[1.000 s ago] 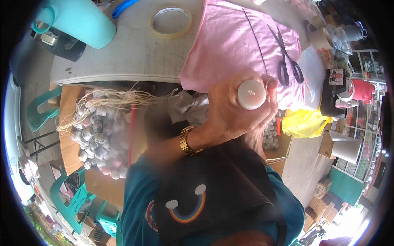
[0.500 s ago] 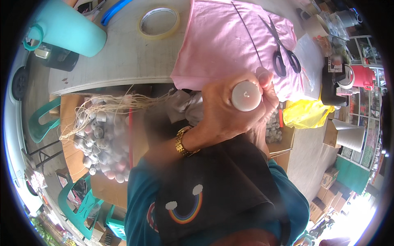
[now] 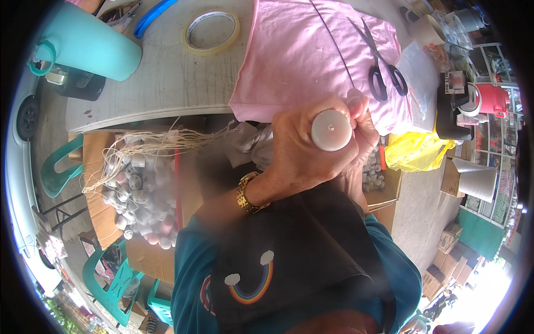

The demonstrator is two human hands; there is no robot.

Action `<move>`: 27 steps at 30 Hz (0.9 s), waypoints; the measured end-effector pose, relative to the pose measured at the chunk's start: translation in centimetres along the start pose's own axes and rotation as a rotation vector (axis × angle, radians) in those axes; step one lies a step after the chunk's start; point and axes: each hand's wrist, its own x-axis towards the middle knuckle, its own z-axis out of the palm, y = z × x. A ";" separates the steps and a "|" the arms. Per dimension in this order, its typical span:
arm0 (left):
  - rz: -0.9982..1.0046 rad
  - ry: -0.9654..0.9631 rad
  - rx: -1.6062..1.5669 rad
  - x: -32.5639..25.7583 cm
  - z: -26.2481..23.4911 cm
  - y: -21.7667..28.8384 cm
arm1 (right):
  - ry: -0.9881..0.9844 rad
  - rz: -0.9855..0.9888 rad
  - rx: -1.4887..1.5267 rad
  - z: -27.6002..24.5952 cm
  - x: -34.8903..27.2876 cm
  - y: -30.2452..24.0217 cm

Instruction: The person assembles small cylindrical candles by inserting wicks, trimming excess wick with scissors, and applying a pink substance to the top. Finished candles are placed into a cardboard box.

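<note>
My left hand [image 3: 300, 147], with a gold watch at its wrist, is wrapped round a white candle [image 3: 331, 131]. Only its round end faces me, a small wick nub at the centre. Pressed up against the far right side of the left hand is my right hand [image 3: 365, 133], its fingers closed. A pale, rounded bit shows at its fingertips, too unclear to name. Just beyond the hands a pink cloth [image 3: 289, 61] covers part of the table. On it lie black-handled scissors [image 3: 381, 61] and a thin dark rod [image 3: 331, 42], its near end reaching the fingers.
Left of my lap, a cardboard box [image 3: 100, 211] holds many whitish candles [image 3: 142, 195] and a bundle of wick strings [image 3: 161, 139]. Another box [image 3: 384, 192] stands right, beside a yellow plastic bag [image 3: 417, 153]. A tape roll [image 3: 236, 33] and teal tumbler [image 3: 92, 44] are on the table [image 3: 161, 78].
The whole view has shifted slightly. The candle's end has tipped a little, so its wick nub looks smaller. Both hands keep nearly the same grip.
</note>
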 end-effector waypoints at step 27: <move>-0.041 -0.042 0.001 0.0 -0.6 -0.6 | -0.036 -0.006 -0.083 0.3 0.3 0.1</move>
